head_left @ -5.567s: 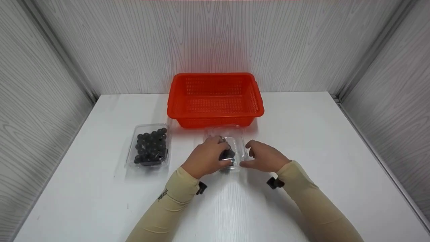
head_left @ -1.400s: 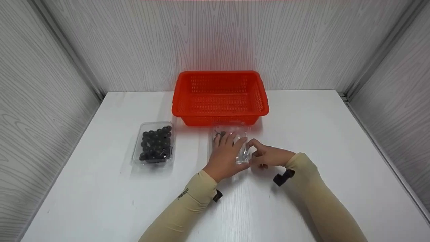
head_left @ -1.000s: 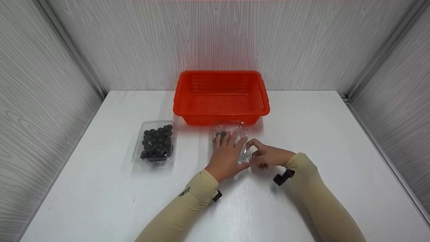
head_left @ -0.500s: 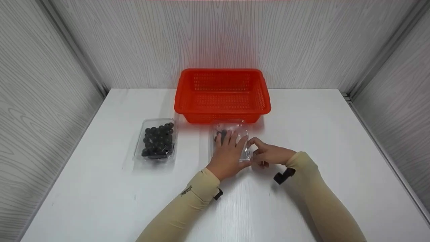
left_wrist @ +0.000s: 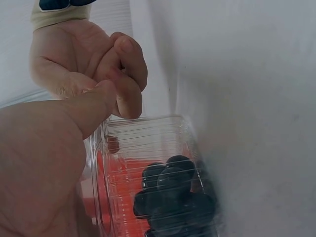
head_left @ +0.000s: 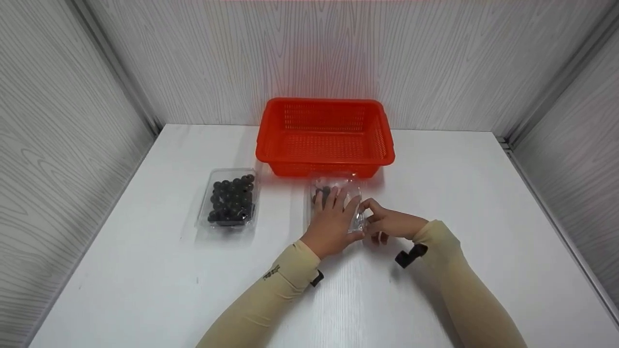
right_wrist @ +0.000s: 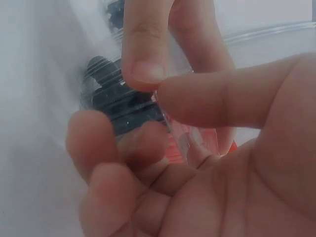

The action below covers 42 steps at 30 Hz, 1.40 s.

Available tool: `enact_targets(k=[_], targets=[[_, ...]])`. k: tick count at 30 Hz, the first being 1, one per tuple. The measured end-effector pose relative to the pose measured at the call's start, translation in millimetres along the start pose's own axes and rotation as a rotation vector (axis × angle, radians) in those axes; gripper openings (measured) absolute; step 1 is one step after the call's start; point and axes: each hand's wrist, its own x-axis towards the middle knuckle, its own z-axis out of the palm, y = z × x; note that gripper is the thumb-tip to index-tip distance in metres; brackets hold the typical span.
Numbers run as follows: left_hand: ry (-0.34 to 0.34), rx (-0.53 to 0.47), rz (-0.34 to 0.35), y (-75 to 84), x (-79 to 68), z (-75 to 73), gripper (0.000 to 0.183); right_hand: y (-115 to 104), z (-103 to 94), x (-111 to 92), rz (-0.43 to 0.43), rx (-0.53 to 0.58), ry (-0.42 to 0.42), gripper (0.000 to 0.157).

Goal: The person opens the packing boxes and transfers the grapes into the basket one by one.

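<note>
My left hand lies spread over the top of a clear plastic clamshell box, fingers pointing away and thumb along its near right corner. My right hand has its thumb and index finger pinching the box's right edge, with the other fingers curled below. In the left wrist view, dark round grapes show through the ribbed clear wall, gathered toward one side. Seen from the right wrist, the tips of both thumbs meet near the rim. Part of the box and its grapes is hidden under the left hand.
A red slotted plastic basket stands directly behind the box, with nothing visible inside. To the left, a second clear box holds a heap of dark grapes. White wood-grain panels enclose the white table at back and sides.
Earlier, my left hand's bent fingers were over the grapes and my right hand stood half-open beside the box. Left now lies flat on top; right pinches the edge. The last second shows little hand motion.
</note>
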Motion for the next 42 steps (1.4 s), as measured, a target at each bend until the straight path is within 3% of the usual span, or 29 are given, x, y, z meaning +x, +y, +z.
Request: enact_targets(k=[15,34,42], targets=[[-0.009,-0.033,0.035,-1.0,1.6,5.3,0.089,2.3,4.7,-1.9,-0.012,0.072,-0.008,0.046],[-0.018,-0.063,0.004,-1.8,0.9,3.1,0.085,-1.6,7.4,1.8,0.012,0.054,0.028,0.042],[-0.008,-0.055,0.010,-3.5,-1.2,-3.9,0.085,-0.9,3.8,-2.7,-0.027,-0.032,0.063,0.033]])
